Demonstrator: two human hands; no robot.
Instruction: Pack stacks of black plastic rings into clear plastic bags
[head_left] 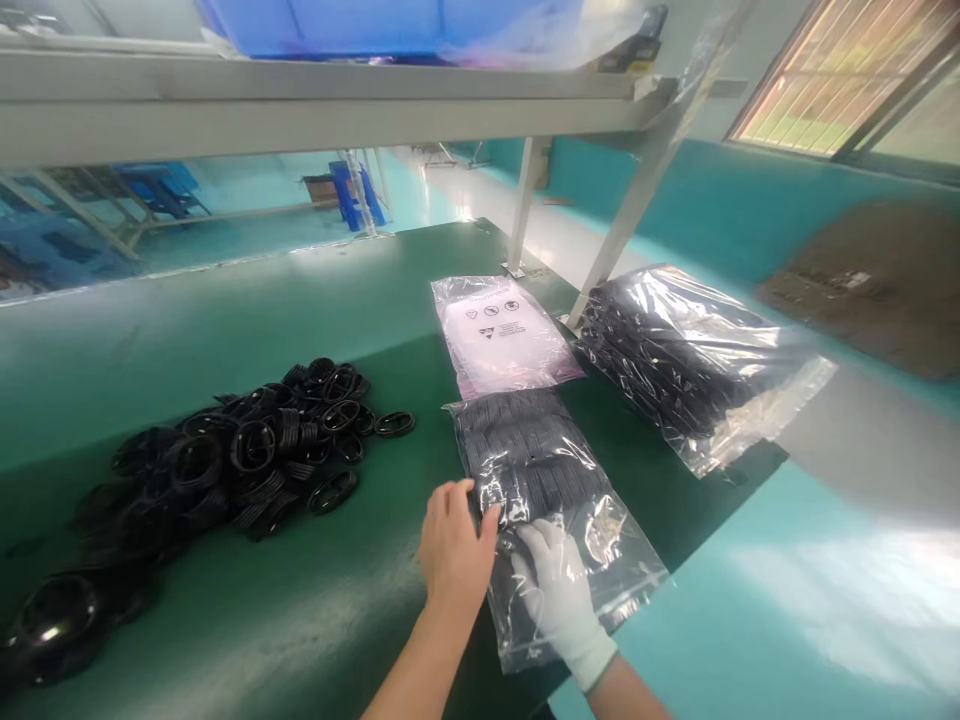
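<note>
A clear plastic bag [630,560] lies flat on the green table, its upper part filled with rows of stacked black ring-shaped parts [525,445]. My left hand [454,545] is bare and rests against the bag's left edge, thumb apart from the lightly bent fingers. White-gloved, my right hand [555,580] is at the lower part of the bag. Its fingers and thumb curve around dark parts there; whether the hand is inside the bag or on top of it is hard to tell. Left of both hands, loose black rings [255,445] lie in a heap.
Beyond the bag lies a printed pinkish-white plastic bag [502,330]. A full clear bag of black parts [675,350] sits at the table's right edge, by a metal post [637,190]. Overhead, a shelf [337,110] carries a blue bin [390,28].
</note>
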